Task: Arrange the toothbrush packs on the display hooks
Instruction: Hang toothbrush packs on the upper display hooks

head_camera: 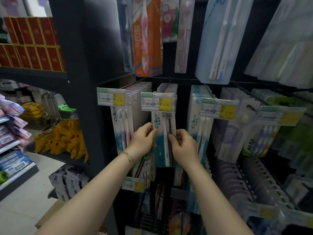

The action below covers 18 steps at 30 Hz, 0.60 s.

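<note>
The toothbrush pack (163, 139) was pinched at both edges by the left hand (144, 139) and right hand (182, 146); it seemed light, stiff, slippery.

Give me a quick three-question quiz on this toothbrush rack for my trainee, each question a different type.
1. True or false: the left hand and the right hand both hold the same toothbrush pack.
2. Which wrist wears the bracelet? A. left B. right C. neither
3. Fill in: the orange pack hangs in the row ___ the held one.

Key: 1 true; 2 A; 3 above.
</note>
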Each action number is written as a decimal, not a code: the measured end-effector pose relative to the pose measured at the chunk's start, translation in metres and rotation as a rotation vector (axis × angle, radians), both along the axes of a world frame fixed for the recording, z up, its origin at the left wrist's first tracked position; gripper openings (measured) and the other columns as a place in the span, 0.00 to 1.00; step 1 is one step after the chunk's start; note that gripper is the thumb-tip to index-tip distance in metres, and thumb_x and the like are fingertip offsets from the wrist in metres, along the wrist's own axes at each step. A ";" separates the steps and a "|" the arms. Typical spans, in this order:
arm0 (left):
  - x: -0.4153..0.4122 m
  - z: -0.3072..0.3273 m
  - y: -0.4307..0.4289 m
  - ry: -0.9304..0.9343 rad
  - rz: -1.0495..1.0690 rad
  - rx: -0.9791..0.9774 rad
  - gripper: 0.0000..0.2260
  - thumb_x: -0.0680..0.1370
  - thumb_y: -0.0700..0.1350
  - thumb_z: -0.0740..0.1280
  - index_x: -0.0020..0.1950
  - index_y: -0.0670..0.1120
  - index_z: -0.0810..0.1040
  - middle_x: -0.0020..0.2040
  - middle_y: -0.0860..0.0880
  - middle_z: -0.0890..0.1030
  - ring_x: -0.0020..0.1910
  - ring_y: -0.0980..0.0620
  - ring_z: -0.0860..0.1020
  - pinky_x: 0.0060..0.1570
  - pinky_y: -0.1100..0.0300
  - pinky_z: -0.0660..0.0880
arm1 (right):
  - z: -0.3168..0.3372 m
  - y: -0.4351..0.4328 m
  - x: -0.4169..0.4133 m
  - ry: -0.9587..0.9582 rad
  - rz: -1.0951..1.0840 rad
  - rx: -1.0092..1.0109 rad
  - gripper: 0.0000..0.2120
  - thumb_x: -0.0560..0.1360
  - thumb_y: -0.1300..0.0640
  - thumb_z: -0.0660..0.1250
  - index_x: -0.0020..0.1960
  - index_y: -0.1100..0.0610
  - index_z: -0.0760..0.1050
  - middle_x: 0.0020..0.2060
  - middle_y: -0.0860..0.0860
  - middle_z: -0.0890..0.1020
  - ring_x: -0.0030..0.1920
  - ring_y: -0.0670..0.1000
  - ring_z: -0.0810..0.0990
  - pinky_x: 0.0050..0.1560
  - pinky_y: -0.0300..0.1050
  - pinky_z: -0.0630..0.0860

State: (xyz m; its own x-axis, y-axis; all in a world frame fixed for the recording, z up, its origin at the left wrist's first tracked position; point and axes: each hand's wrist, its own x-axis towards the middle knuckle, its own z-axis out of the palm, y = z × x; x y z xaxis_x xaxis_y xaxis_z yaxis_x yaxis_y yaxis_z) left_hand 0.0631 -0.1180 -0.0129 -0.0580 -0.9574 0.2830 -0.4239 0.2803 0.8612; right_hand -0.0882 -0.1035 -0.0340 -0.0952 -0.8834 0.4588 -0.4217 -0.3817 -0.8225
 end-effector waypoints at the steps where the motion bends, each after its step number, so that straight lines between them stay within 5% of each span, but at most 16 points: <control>1: 0.000 -0.002 0.000 0.001 0.024 -0.012 0.07 0.81 0.47 0.61 0.50 0.47 0.76 0.42 0.41 0.81 0.34 0.52 0.79 0.43 0.46 0.79 | -0.001 -0.001 0.001 -0.005 0.006 0.008 0.02 0.79 0.56 0.65 0.47 0.53 0.74 0.35 0.42 0.77 0.34 0.35 0.75 0.32 0.26 0.68; 3: -0.002 -0.005 0.001 0.013 0.081 -0.045 0.06 0.81 0.46 0.62 0.48 0.46 0.76 0.41 0.44 0.81 0.33 0.55 0.79 0.43 0.49 0.81 | -0.003 -0.003 0.003 -0.029 0.019 0.028 0.02 0.79 0.55 0.65 0.48 0.52 0.74 0.37 0.44 0.78 0.36 0.39 0.77 0.36 0.29 0.70; 6: -0.005 -0.004 0.008 0.039 0.158 -0.076 0.03 0.80 0.44 0.63 0.51 0.46 0.73 0.45 0.45 0.80 0.36 0.55 0.80 0.35 0.73 0.75 | -0.004 -0.003 0.005 -0.034 -0.005 0.068 0.03 0.78 0.54 0.65 0.51 0.52 0.74 0.40 0.47 0.78 0.41 0.50 0.80 0.42 0.42 0.76; 8: -0.003 -0.004 0.016 0.029 0.211 -0.084 0.07 0.80 0.44 0.65 0.56 0.45 0.70 0.46 0.47 0.79 0.40 0.53 0.80 0.35 0.79 0.69 | -0.005 0.000 0.003 -0.008 -0.053 0.082 0.08 0.78 0.54 0.65 0.56 0.55 0.74 0.42 0.48 0.78 0.43 0.49 0.78 0.44 0.42 0.75; 12: 0.004 -0.011 0.029 -0.138 0.264 -0.148 0.09 0.78 0.46 0.66 0.56 0.46 0.70 0.49 0.51 0.75 0.44 0.54 0.78 0.37 0.73 0.70 | -0.006 0.013 -0.009 0.172 -0.094 0.082 0.11 0.79 0.52 0.64 0.60 0.54 0.73 0.47 0.48 0.77 0.48 0.50 0.77 0.49 0.46 0.76; 18: -0.012 -0.021 0.045 -0.427 0.073 -0.149 0.06 0.79 0.48 0.63 0.54 0.47 0.73 0.51 0.51 0.75 0.49 0.53 0.75 0.48 0.59 0.73 | 0.000 0.042 -0.044 0.619 -0.100 -0.010 0.12 0.80 0.50 0.60 0.61 0.53 0.72 0.55 0.49 0.77 0.54 0.51 0.76 0.51 0.48 0.75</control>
State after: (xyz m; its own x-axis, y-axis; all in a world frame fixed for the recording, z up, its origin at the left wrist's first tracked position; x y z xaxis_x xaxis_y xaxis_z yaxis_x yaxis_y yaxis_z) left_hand 0.0514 -0.0727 -0.0342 -0.1331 -0.9140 0.3833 -0.7558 0.3438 0.5573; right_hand -0.1324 -0.0616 -0.0338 0.1091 -0.8794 0.4634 -0.8526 -0.3225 -0.4112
